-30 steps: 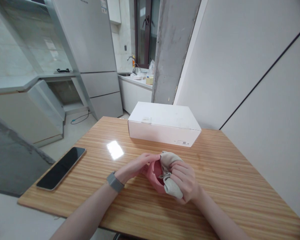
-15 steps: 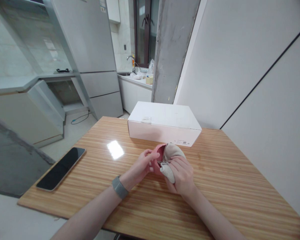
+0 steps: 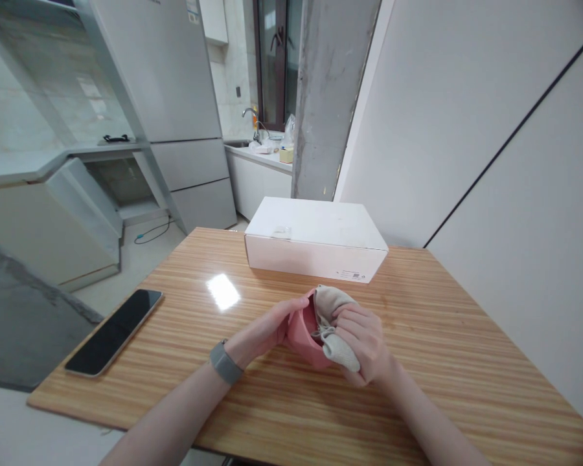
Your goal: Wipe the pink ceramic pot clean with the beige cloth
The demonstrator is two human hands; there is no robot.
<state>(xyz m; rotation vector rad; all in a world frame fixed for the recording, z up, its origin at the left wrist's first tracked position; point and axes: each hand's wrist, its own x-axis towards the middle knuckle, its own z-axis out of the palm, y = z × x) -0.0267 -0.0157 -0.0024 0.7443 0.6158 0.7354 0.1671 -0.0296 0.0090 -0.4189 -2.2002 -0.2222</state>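
Observation:
A pink bowl-like container [image 3: 305, 343] is tilted on its side above the table, its opening turned to the right. My left hand [image 3: 276, 323] grips its left side, with the thumb at the upper rim. In my right hand [image 3: 364, 340] is a bunched grey-beige cloth [image 3: 331, 303], pressed over the right rim and partly inside the opening. One end of the cloth hangs out below my right fingers. The cloth and fingers hide the right side of the container, so its full shape cannot be made out.
A white cardboard box [image 3: 315, 254] stands just beyond my hands on the wood-grain table [image 3: 447, 349]. A black-screened phone [image 3: 114, 333] lies near the table's left edge. Behind are a fridge [image 3: 189, 165] and a sink counter [image 3: 260, 178]; a white wall [image 3: 466, 116] rises at right.
The pink container has turned and shifted slightly lower, showing more of its outer side. My left hand has moved back along it; my right hand and the cloth have moved slightly right.

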